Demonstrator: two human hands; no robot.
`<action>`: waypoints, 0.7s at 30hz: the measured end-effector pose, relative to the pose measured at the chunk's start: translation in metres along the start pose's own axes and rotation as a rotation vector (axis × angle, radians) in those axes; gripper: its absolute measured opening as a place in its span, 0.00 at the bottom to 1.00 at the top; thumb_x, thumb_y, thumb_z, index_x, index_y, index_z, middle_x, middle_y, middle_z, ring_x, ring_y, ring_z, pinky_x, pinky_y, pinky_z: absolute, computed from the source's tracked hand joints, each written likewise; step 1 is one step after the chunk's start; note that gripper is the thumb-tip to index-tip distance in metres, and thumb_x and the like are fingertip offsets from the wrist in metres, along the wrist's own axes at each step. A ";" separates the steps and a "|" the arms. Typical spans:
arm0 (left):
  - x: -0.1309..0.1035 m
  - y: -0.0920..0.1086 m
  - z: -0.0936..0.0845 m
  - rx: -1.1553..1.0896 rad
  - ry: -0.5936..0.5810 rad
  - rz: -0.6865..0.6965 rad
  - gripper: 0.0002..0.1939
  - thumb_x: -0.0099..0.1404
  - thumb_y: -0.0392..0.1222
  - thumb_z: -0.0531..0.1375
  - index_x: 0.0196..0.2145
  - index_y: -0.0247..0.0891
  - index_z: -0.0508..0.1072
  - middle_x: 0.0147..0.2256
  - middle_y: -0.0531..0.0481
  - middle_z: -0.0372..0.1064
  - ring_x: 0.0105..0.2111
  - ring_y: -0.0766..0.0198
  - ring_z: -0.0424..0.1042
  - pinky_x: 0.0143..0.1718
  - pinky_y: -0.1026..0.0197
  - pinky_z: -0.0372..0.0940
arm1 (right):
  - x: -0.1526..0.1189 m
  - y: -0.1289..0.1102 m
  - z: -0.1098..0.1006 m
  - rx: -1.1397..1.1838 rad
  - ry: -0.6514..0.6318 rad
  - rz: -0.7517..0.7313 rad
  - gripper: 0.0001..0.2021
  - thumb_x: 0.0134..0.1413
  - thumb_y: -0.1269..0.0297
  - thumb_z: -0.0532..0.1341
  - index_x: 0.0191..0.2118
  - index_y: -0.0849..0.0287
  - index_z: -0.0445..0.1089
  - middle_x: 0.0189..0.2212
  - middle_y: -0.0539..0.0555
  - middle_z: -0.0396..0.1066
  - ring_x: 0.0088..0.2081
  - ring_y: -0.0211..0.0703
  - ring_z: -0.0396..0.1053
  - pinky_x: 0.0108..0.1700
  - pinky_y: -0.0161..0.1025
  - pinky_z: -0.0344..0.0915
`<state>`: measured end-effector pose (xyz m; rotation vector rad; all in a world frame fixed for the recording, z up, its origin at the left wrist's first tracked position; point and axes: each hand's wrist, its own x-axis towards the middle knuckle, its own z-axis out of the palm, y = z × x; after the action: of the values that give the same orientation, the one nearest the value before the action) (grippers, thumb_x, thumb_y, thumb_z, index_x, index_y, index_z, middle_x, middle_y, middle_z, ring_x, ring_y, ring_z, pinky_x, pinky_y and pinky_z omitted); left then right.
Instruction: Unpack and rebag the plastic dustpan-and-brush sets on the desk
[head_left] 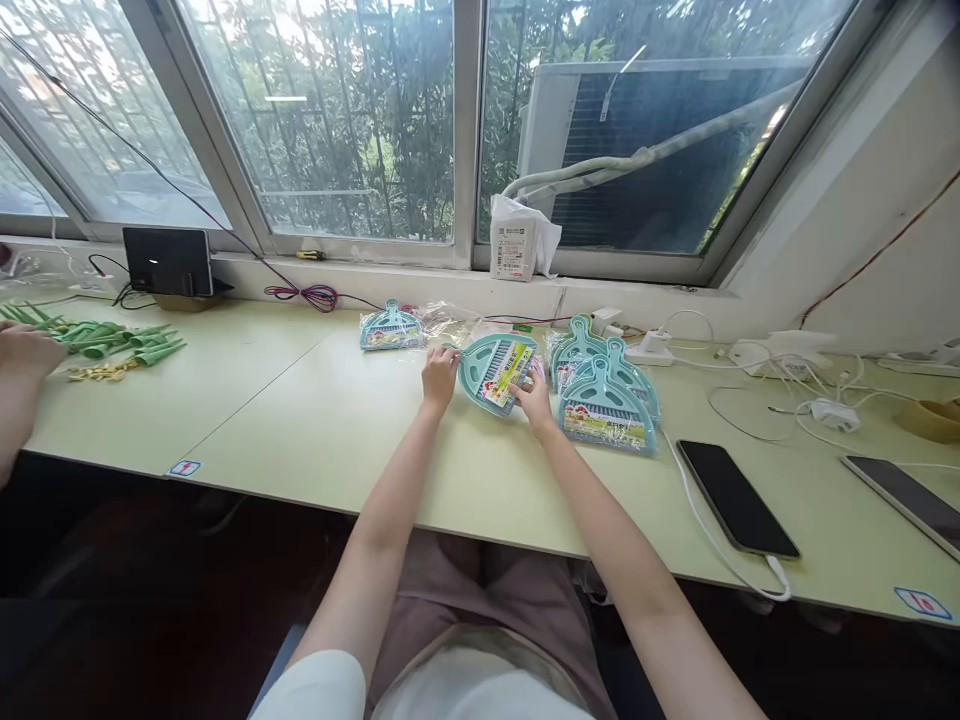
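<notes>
Between my hands is a teal dustpan set (495, 372) with a printed card on it, tilted with its handle end toward the left. My left hand (439, 378) is closed on the handle end. My right hand (533, 400) grips the opposite side, thumb over the card. Several similar packaged dustpan sets (607, 415) lie overlapping just right of my right hand. Another packaged dustpan set (391, 328) lies farther back, left of my left hand. Clear plastic wrapping (444, 320) rests behind the held set.
A charging phone (737, 497) and a second device (911, 495) lie at right, near cables and plugs (834, 414). Another person's hand (28, 352) is at far left by green pieces (112, 340). A tablet (168, 262) and a tissue pack (514, 248) stand near the window.
</notes>
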<state>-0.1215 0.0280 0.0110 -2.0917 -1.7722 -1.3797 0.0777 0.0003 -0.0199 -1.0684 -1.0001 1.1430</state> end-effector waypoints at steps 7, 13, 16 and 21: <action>-0.014 0.011 0.003 -0.025 0.053 0.183 0.13 0.71 0.44 0.51 0.38 0.43 0.76 0.38 0.44 0.72 0.45 0.54 0.67 0.35 0.58 0.63 | 0.003 0.008 -0.003 -0.025 0.126 -0.056 0.31 0.35 0.58 0.69 0.49 0.55 0.62 0.36 0.56 0.76 0.37 0.50 0.76 0.39 0.50 0.75; -0.023 0.036 -0.003 -0.024 0.142 0.325 0.10 0.68 0.41 0.55 0.38 0.45 0.77 0.46 0.45 0.72 0.50 0.53 0.66 0.59 0.45 0.53 | -0.002 -0.003 -0.003 0.006 -0.017 -0.069 0.31 0.32 0.56 0.72 0.45 0.56 0.63 0.33 0.54 0.77 0.37 0.51 0.76 0.40 0.51 0.74; -0.024 0.042 -0.007 -0.013 0.246 0.241 0.08 0.66 0.41 0.56 0.37 0.45 0.76 0.50 0.46 0.71 0.54 0.51 0.64 0.65 0.40 0.41 | -0.006 -0.010 -0.003 0.027 -0.046 -0.086 0.31 0.31 0.55 0.73 0.44 0.55 0.64 0.33 0.54 0.77 0.37 0.51 0.76 0.41 0.51 0.74; -0.021 0.043 -0.011 -0.027 0.215 0.230 0.08 0.66 0.39 0.55 0.36 0.44 0.74 0.47 0.47 0.72 0.57 0.53 0.64 0.68 0.38 0.33 | -0.010 -0.017 -0.004 0.085 -0.070 -0.096 0.32 0.33 0.52 0.72 0.46 0.54 0.63 0.34 0.55 0.77 0.41 0.54 0.76 0.41 0.52 0.74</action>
<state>-0.0907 -0.0087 0.0238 -1.9971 -1.3923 -1.5033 0.0832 -0.0118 -0.0044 -0.9091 -1.0371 1.1405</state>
